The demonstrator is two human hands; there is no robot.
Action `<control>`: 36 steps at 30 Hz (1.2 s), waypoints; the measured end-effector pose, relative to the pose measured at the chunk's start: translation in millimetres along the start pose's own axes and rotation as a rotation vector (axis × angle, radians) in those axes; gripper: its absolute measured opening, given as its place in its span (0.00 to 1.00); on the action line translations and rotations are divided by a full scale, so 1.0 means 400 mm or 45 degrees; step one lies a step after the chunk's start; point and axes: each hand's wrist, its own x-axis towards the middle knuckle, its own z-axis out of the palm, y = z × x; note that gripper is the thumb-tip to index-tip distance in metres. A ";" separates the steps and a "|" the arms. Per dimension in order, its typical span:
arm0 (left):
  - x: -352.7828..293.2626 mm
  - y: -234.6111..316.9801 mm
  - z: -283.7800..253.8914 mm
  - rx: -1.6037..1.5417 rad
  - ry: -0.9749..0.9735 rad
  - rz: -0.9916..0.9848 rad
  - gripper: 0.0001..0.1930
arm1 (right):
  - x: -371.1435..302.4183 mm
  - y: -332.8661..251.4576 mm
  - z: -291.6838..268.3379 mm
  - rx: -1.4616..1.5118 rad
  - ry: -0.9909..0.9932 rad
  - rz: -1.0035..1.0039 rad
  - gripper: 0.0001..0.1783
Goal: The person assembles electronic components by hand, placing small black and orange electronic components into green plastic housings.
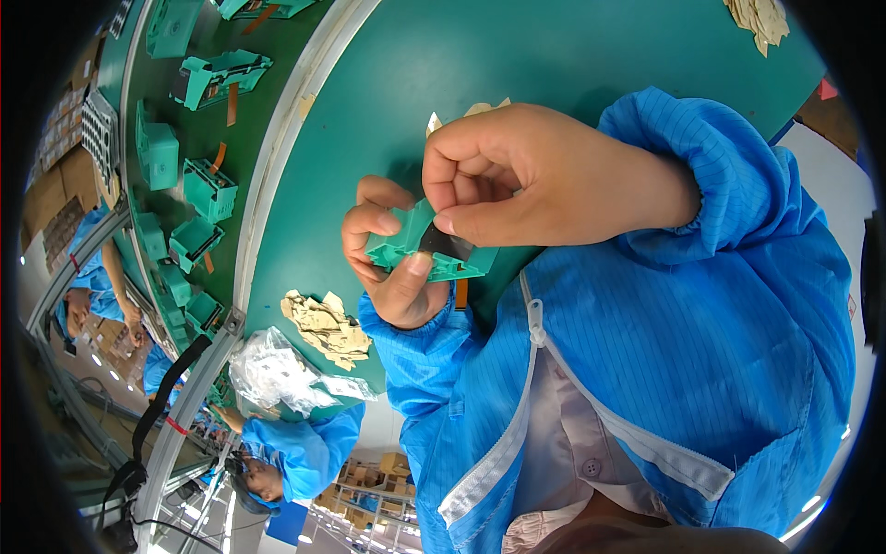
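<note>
My left hand [403, 294] grips a small green plastic housing [471, 266] in front of my chest, thumb on its near edge and fingers around its far side. A flat black piece [447, 244] lies inside the housing. Below it a copper-coloured strip [461, 294] shows beside my left cuff. My right hand [563, 175] comes in from the right, fingers curled and thumb pinched against the forefinger, right over the black piece. Whatever is between those fingertips is too small or hidden to make out.
Cream paper scraps [328, 330] and a clear plastic bag [277, 371] lie on the green table [346, 102]; more scraps [759, 20] sit far right. Beyond a metal rail [268, 194], several green housings [210, 189] line a belt. Another person [300, 452] in blue works nearby.
</note>
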 end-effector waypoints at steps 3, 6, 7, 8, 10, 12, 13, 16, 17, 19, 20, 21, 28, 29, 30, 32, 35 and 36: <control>0.000 -0.001 -0.006 0.004 -0.009 0.014 0.17 | 0.002 -0.005 0.002 -0.033 -0.001 0.014 0.05; 0.008 0.000 0.001 -0.033 -0.024 0.008 0.17 | 0.003 0.016 0.006 -0.186 0.125 -0.158 0.10; 0.008 0.002 0.002 -0.065 -0.014 -0.001 0.18 | 0.003 0.017 0.009 -0.188 0.118 -0.162 0.10; 0.007 0.004 0.001 -0.062 -0.012 0.008 0.18 | 0.002 0.017 0.013 -0.200 0.150 -0.179 0.12; 0.005 0.002 -0.002 -0.134 -0.024 0.012 0.18 | 0.003 0.014 0.014 -0.217 0.178 -0.201 0.14; 0.006 -0.001 -0.003 -0.152 -0.036 0.057 0.17 | 0.007 0.008 0.012 -0.133 0.229 -0.071 0.14; 0.007 0.001 0.003 -0.132 -0.027 0.051 0.17 | 0.010 0.008 0.000 -0.123 0.115 -0.051 0.12; 0.005 -0.004 0.005 -0.155 -0.031 0.052 0.17 | 0.023 0.033 -0.002 0.247 -0.233 0.049 0.12; 0.004 -0.010 -0.005 -0.189 -0.062 0.051 0.17 | 0.013 0.004 -0.013 0.213 -0.280 0.178 0.16; 0.008 -0.008 -0.003 -0.267 -0.124 0.052 0.17 | 0.016 0.019 -0.020 0.293 -0.297 0.182 0.17; 0.009 -0.008 -0.002 -0.273 -0.124 0.068 0.17 | 0.018 0.024 -0.023 0.386 -0.303 0.192 0.18; 0.010 -0.009 -0.003 -0.270 -0.115 0.063 0.17 | 0.017 0.021 -0.023 0.371 -0.310 0.194 0.18; 0.018 -0.010 -0.022 -0.227 -0.184 0.088 0.26 | 0.008 0.000 -0.005 0.172 -0.252 0.160 0.17; 0.028 -0.008 0.002 -0.259 -0.203 0.099 0.26 | 0.004 0.004 -0.017 0.133 -0.215 0.091 0.16; 0.035 0.008 0.036 -0.091 -0.033 0.122 0.33 | 0.001 0.001 -0.032 0.092 -0.178 0.019 0.15; 0.031 0.011 0.032 0.144 0.101 0.162 0.46 | -0.006 -0.048 -0.092 -0.176 0.035 -0.152 0.16; 0.020 0.021 0.025 0.144 0.106 0.186 0.43 | -0.014 -0.145 -0.215 -0.281 0.507 -0.450 0.17; 0.014 0.025 0.026 0.147 0.111 0.150 0.42 | -0.015 -0.179 -0.314 -0.382 0.529 -0.345 0.17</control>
